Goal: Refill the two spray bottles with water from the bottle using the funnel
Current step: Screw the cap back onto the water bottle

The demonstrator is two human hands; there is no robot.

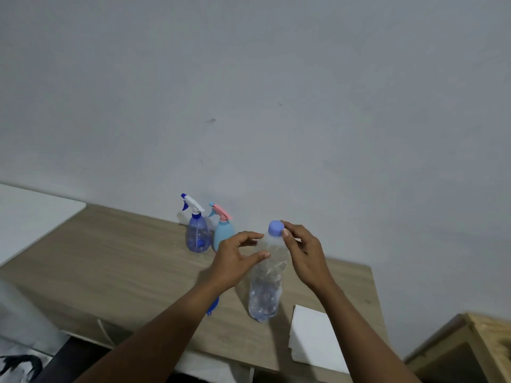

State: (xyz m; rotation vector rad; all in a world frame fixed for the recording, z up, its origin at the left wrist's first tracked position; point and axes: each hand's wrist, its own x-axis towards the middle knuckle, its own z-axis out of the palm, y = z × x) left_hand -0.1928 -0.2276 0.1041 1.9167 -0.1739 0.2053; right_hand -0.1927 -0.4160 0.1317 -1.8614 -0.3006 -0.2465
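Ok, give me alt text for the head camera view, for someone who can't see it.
A person's left hand grips a clear water bottle standing on a wooden table while the right hand pinches its blue cap. Behind, by the wall, stand a clear blue spray bottle and a pale blue spray bottle with a pink trigger.
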